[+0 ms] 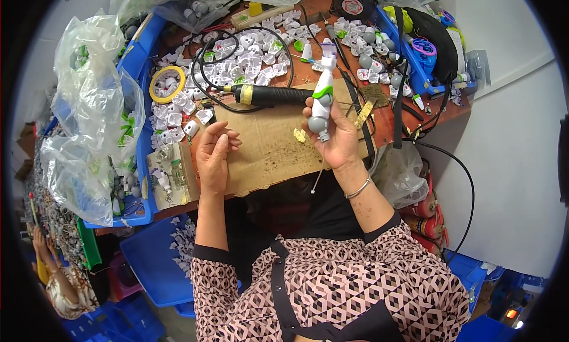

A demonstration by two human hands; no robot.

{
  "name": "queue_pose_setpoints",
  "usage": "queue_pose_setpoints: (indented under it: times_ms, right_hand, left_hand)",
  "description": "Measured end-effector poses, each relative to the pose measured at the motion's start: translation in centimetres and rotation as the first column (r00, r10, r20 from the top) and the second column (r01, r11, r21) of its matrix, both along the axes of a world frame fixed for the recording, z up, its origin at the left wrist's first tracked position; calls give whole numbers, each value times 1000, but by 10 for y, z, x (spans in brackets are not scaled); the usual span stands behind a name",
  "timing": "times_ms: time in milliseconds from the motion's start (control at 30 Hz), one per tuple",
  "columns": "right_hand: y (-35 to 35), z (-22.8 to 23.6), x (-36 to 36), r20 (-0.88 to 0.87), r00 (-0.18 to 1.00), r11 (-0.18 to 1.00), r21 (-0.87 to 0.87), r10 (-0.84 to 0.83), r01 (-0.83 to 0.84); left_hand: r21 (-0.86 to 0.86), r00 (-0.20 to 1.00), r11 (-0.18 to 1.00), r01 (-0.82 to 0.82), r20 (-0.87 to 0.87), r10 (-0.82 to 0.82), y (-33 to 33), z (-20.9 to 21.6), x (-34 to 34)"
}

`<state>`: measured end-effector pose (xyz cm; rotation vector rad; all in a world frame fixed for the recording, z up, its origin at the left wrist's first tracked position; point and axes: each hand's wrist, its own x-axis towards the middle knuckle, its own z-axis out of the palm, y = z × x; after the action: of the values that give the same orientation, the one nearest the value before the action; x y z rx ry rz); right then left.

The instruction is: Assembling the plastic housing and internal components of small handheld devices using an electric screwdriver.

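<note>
Well to the left of my left hand (214,161), a clear plastic bag (83,111) drapes over a blue bin (142,157). Nearer, beyond my left fingertips, a yellow ring (152,85) lies among small white plastic parts (249,53), some showing inside it. My left hand is empty, its fingers loosely curled, at the left side of a cardboard sheet (255,161). Between my hands and a little beyond them lies a tool with a black handle (275,96). A crumpled yellow scrap (300,135) sits just left of my right hand (339,137). That hand is closed around a white, grey and green gadget (320,105), its round grey end toward me, its white end pointing away. Just right of my grip is a yellow strip (364,114); farther right stands a blue tray (419,80).
</note>
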<state>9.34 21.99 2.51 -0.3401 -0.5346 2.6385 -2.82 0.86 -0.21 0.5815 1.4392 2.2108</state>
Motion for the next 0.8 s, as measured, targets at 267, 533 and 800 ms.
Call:
queue_pose_setpoints:
  times_ms: [267,533,800]
  right_hand:
    - [6,-11,4,-220,959,984,37,180,-177]
    - [8,-22,9,-496,820,945,7,286,-326]
    - [9,-29,11,-507,802,927,-15,315,-374]
  left_hand:
    - [15,1000,1000,1,6,-1,3,3,1]
    - [4,1000,1000,-3,3,3,3,1,0]
    - [18,1000,1000,1,3,-1,2,0,0]
